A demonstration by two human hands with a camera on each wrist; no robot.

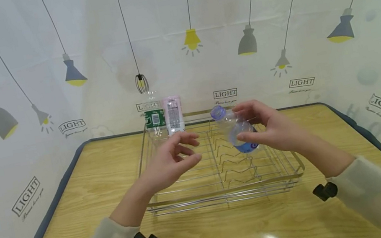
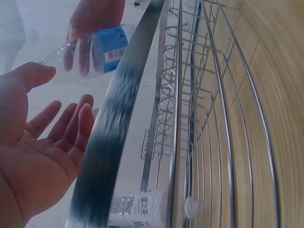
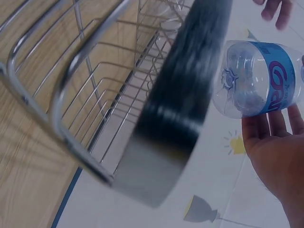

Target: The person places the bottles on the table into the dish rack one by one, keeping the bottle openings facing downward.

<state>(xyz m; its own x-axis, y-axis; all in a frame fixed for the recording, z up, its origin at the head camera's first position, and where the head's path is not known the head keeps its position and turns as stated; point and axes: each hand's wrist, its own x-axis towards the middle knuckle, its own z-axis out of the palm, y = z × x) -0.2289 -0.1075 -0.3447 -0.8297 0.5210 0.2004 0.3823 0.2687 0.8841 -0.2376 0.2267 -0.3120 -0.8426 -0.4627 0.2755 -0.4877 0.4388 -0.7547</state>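
My right hand (image 1: pixel 272 128) grips a clear plastic bottle (image 3: pixel 259 78) with a blue label and a purple-blue cap, tilted above the right half of a wire dish rack (image 1: pixel 222 192). My left hand (image 1: pixel 169 161) is over the rack's left half, fingers spread and loosely bent, holding nothing. In the left wrist view, the left palm faces up near the rack's rim, apart from the bottle. At the rack's back left stand a clear bottle with a green label (image 1: pixel 155 119) and a pink-and-white container (image 1: pixel 173 115) side by side.
The rack stands on a wooden table (image 1: pixel 100 169) with a dark blue edge. A white cloth (image 1: pixel 155 6) printed with hanging lamps rises behind and at both sides. Wavy wire dividers (image 1: pixel 237 166) run along the rack's right half.
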